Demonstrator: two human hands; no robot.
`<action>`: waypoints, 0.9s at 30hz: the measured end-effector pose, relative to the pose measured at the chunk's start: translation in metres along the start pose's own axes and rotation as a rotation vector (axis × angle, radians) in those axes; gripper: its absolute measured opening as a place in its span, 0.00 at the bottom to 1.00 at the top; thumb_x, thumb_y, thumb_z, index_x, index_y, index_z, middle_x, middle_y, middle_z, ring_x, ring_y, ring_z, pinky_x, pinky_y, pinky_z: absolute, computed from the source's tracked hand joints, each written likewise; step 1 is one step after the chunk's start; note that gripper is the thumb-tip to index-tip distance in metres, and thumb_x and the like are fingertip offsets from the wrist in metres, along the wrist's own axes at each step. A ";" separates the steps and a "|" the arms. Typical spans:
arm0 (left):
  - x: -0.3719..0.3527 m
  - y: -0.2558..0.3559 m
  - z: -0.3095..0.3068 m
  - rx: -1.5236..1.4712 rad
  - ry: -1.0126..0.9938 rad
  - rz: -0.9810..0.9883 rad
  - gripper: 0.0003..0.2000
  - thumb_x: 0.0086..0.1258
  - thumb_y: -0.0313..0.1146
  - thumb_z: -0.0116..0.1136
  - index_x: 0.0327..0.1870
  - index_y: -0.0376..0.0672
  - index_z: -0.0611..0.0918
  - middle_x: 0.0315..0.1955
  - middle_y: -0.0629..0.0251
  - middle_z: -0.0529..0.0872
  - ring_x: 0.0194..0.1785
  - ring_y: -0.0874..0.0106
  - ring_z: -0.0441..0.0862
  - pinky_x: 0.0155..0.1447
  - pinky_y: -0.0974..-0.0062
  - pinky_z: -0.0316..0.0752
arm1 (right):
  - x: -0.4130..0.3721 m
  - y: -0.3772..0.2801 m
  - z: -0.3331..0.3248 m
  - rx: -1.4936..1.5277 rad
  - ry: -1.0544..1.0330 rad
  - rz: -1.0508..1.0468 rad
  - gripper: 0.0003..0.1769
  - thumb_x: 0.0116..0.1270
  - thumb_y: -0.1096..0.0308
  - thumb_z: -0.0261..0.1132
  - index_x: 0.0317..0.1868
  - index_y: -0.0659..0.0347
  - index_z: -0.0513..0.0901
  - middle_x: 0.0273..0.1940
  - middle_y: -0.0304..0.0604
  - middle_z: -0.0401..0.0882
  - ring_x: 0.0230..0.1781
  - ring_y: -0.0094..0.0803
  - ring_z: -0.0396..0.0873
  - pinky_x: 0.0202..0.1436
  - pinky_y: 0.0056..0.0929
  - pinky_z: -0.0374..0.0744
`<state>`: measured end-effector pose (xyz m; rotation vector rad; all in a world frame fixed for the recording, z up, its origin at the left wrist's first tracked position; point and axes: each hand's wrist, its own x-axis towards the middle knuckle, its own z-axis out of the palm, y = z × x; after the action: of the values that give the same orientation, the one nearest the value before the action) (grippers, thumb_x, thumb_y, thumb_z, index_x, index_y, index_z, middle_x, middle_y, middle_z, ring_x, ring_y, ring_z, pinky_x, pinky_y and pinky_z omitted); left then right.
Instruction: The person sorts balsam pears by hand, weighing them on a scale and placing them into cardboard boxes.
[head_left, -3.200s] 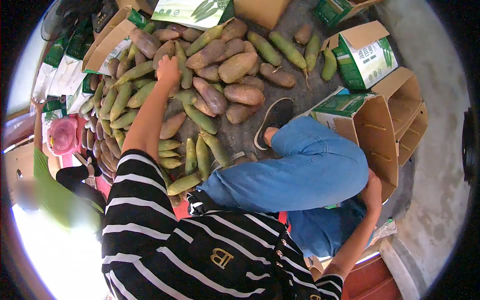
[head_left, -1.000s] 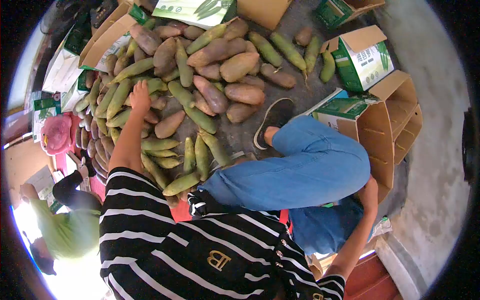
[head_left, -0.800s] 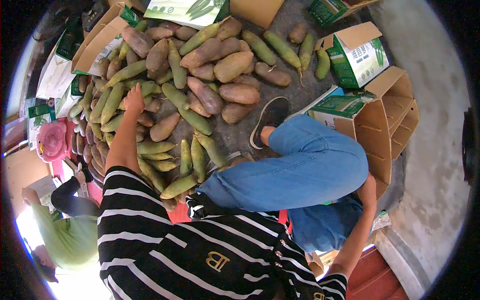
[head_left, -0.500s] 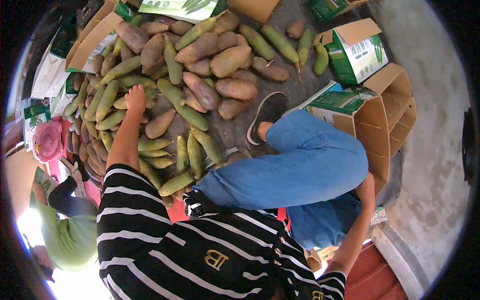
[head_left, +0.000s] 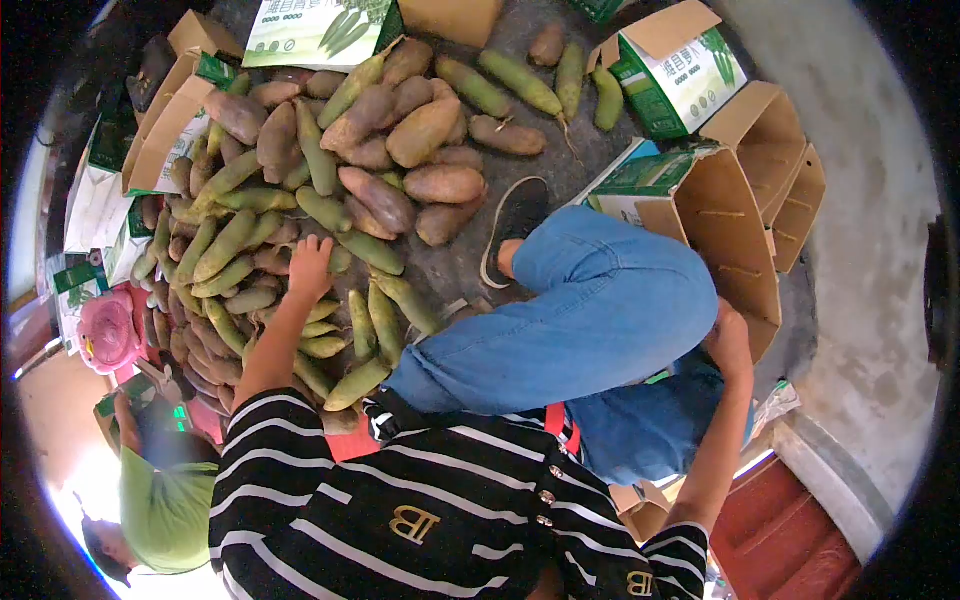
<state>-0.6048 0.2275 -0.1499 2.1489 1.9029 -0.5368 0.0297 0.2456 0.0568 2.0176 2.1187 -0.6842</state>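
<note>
My left hand [head_left: 311,265] is over the middle of a big heap of vegetables, its fingers curled down. A green radish [head_left: 340,261] sticks out beside the palm and seems to be in its grasp; most of it is hidden. Around it lie long green radishes [head_left: 226,243] and plump reddish-brown root vegetables [head_left: 376,200]. Below the hand, more green radishes [head_left: 384,318] lie near my bent leg. My right hand [head_left: 728,335] rests against my jeans at the knee, next to a cardboard box [head_left: 735,225]; its fingers are mostly hidden.
Printed white-and-green cartons [head_left: 680,70] stand at the upper right, with another carton [head_left: 318,32] at the top and an open one [head_left: 165,135] at the left. A pink plastic stool or basin [head_left: 110,330] sits far left. Another person in a green top [head_left: 175,505] is at lower left.
My left hand has moved right and toward me over the heap. My right hand stays by the knee. The view has shifted slightly, and the person in green has moved an arm.
</note>
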 end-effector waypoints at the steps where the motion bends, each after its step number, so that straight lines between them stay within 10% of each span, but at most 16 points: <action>1: -0.001 0.005 -0.004 -0.012 0.021 0.016 0.33 0.45 0.34 0.70 0.54 0.44 0.67 0.45 0.58 0.68 0.49 0.57 0.70 0.46 0.64 0.76 | 0.000 0.003 0.002 -0.014 0.022 -0.030 0.17 0.61 0.69 0.57 0.51 0.59 0.76 0.43 0.57 0.78 0.42 0.56 0.76 0.45 0.47 0.74; 16: 0.018 0.106 -0.117 -0.559 0.321 -0.055 0.32 0.46 0.37 0.70 0.54 0.40 0.70 0.46 0.55 0.75 0.52 0.55 0.72 0.54 0.64 0.70 | -0.003 -0.011 -0.001 -0.027 0.064 0.045 0.12 0.62 0.64 0.58 0.44 0.59 0.76 0.34 0.56 0.79 0.38 0.52 0.78 0.41 0.47 0.75; 27: 0.048 0.275 -0.310 -1.356 0.605 0.456 0.29 0.47 0.33 0.72 0.51 0.38 0.72 0.45 0.59 0.79 0.49 0.70 0.78 0.54 0.72 0.72 | -0.003 -0.010 0.002 -0.025 0.059 0.058 0.12 0.61 0.68 0.59 0.45 0.59 0.77 0.39 0.53 0.79 0.42 0.51 0.76 0.44 0.44 0.74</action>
<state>-0.2904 0.3568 0.0920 1.6217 1.1534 1.2436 0.0201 0.2420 0.0589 2.1026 2.0800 -0.5932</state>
